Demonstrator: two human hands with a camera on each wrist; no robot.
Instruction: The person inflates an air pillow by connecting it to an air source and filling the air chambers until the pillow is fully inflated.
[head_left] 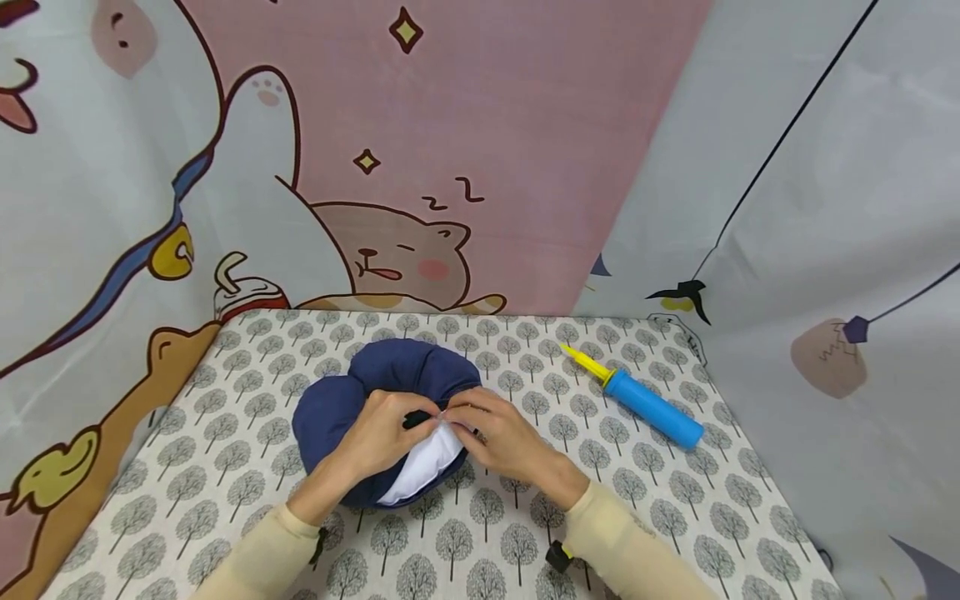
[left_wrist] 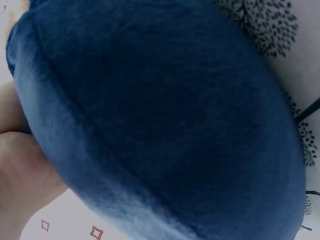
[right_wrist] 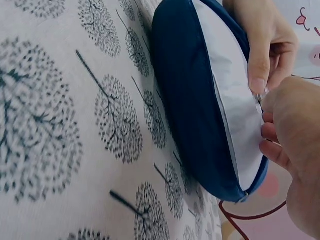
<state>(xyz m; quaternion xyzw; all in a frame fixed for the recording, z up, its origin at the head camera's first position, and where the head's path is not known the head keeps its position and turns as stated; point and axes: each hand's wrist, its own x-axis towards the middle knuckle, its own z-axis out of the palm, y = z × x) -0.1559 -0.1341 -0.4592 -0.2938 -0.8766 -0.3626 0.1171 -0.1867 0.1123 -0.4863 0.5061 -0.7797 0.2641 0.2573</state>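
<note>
A navy neck pillow (head_left: pixel 416 367) lies on the table with its zipped cover open along the near side. White inner lining (right_wrist: pixel 235 100) shows through the slit, in the head and right wrist views. My left hand (head_left: pixel 386 429) pinches a small clear piece (right_wrist: pixel 259 97), perhaps a valve, at the edge of the white part. From the other side my right hand (head_left: pixel 498 433) pinches at the same spot, its fingertips meeting the left ones. The zipper end (right_wrist: pixel 243 198) shows at one end of the slit. In the left wrist view the pillow's navy fabric (left_wrist: pixel 165 115) hides most of the left hand.
A blue hand pump (head_left: pixel 652 408) with a yellow nozzle (head_left: pixel 585 361) lies on the right side of the table. A tree-patterned cloth (head_left: pixel 517 533) covers the table. Printed curtains (head_left: pixel 525 150) hang behind and at both sides.
</note>
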